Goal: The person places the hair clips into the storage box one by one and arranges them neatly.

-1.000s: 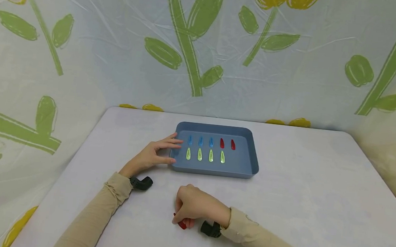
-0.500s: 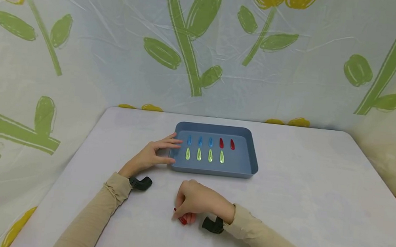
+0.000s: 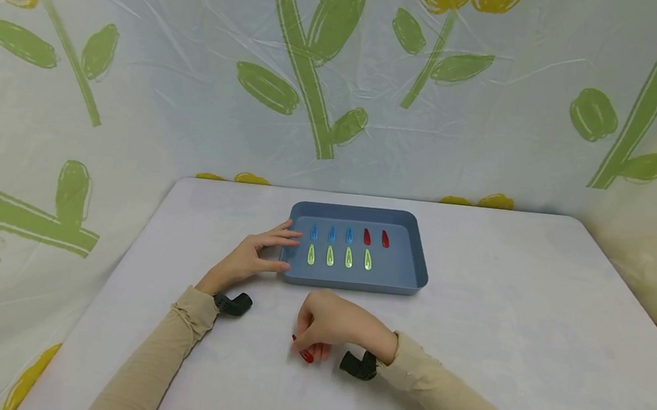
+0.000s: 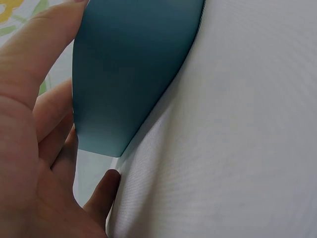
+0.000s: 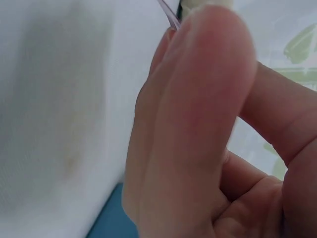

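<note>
In the head view my right hand [image 3: 340,328] pinches a red hair clip [image 3: 306,356] between thumb and fingers, a little above the white table in front of the tray. The right wrist view shows mostly curled fingers [image 5: 193,114]; only a thin edge of the clip peeks out at the top. My left hand [image 3: 249,257] rests at the left side of the blue-grey tray [image 3: 356,287], fingers spread and fairly straight over its rim. Inside the tray lie three blue hair clips [image 3: 332,234], two red hair clips [image 3: 385,239] and, in the nearer row, several green hair clips [image 3: 349,258].
The white tabletop [image 3: 501,327] stretches to both sides of the tray. A flower-printed sheet [image 3: 197,87] hangs behind the table and at both sides. Black wrist cameras [image 3: 234,304] sit on both wrists.
My right hand has moved slightly away from the person, toward the tray, carrying the red hair clip. The left hand and the tray have stayed in place.
</note>
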A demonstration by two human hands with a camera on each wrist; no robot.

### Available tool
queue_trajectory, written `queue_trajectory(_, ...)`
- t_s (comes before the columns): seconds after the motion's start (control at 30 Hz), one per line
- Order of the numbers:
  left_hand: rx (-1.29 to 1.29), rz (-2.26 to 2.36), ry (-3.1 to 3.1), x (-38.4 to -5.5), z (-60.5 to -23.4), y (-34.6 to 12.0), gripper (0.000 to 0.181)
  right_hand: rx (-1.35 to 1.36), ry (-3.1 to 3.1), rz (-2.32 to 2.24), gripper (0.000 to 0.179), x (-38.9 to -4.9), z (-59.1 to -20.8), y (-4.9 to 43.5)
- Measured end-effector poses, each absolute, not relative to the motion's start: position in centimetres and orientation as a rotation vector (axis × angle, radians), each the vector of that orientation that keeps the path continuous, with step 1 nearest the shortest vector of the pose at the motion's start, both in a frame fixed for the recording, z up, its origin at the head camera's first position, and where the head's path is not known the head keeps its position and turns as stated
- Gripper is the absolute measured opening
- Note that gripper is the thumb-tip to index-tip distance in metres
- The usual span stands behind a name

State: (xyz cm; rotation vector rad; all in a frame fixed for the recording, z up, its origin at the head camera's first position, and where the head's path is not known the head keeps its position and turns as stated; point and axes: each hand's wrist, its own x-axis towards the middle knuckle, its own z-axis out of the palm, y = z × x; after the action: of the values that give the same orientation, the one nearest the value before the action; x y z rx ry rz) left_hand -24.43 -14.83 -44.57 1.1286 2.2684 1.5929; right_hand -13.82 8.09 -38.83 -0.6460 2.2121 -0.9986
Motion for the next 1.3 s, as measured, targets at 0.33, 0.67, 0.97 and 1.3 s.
queue_trajectory(0.33,1.133,1.587,2.284,-26.0,-47.1,-15.3,0.052,-0.683,2.208,-1.041,0.022,-14.5,-37.9,8.9)
queue_trajectory(0.67,1.137,1.589,2.276,-26.1,-47.2,-15.3,0.053,-0.662,2.216,-1.072,0.019,-15.1,-37.1,9.9)
queue_trajectory(0.97,1.132,1.604,2.272,-25.8,-46.9,-15.1,0.053,-0.646,2.198,-1.119,0.02,-15.8,-36.5,10.7)
queue_trajectory(1.3,1.126,1.614,2.257,-24.6,-44.8,-14.8,0.054,-0.624,2.207,-1.185,0.02,-16.8,-36.0,12.2)
